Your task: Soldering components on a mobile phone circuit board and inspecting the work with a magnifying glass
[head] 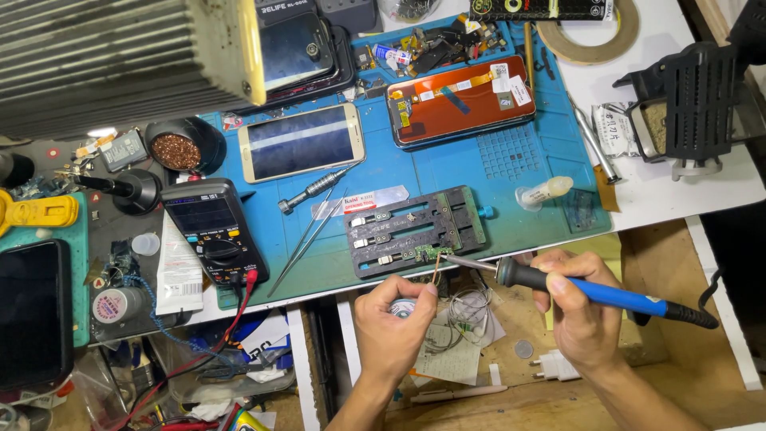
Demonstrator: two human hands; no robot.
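Note:
My right hand [578,307] grips a soldering iron [606,294] with a blue and black handle, its metal tip pointing left at a small green circuit board [432,253]. That board is clamped at the front edge of a dark board holder [415,230] on the blue work mat [479,160]. My left hand [392,319] holds a small spool of thin wire [404,307]; a strand rises from my fingertips to the board, right beside the iron's tip.
On the mat lie a white smartphone [302,142], an orange phone screen back [460,100], a precision screwdriver [313,191], tweezers [307,239] and a syringe [542,192]. A multimeter [214,230] sits left, a black iron stand [694,100] right, a tape roll [590,36] behind.

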